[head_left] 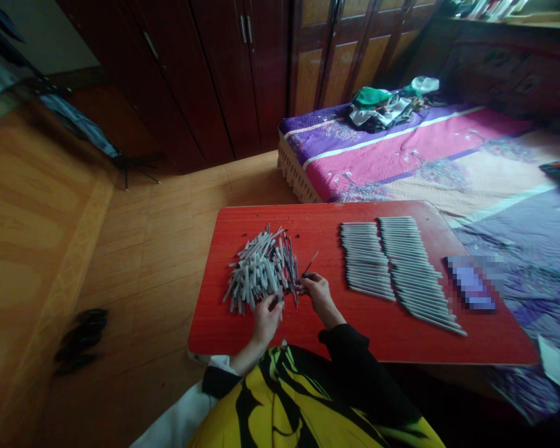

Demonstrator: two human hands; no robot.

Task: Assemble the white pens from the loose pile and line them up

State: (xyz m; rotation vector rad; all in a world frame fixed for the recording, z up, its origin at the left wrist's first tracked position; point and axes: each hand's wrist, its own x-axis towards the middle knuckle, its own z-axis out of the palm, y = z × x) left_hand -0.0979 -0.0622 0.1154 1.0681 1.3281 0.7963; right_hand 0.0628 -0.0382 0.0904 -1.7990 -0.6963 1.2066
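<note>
A heap of slim grey tubes (256,270), pen-like in shape, lies on the left half of the red table (326,336). Along the heap's right side are thin dark rods (289,264). At the heap's near edge my left hand (267,318) is closed, its fingertips pinching what looks like a grey tube. Just to the right, my right hand (322,297) is closed on a thin dark rod (310,264) with a paler end, which points up and away. Both hands are close together but apart.
Two columns of grey sticks with dark ends (366,261) lie lined up to the right. A phone (471,283), blurred out, rests near the right edge. Beyond are a bed (401,155) with a cloth pile (382,109), wardrobes (224,74), and dark footwear (81,339) on the floor.
</note>
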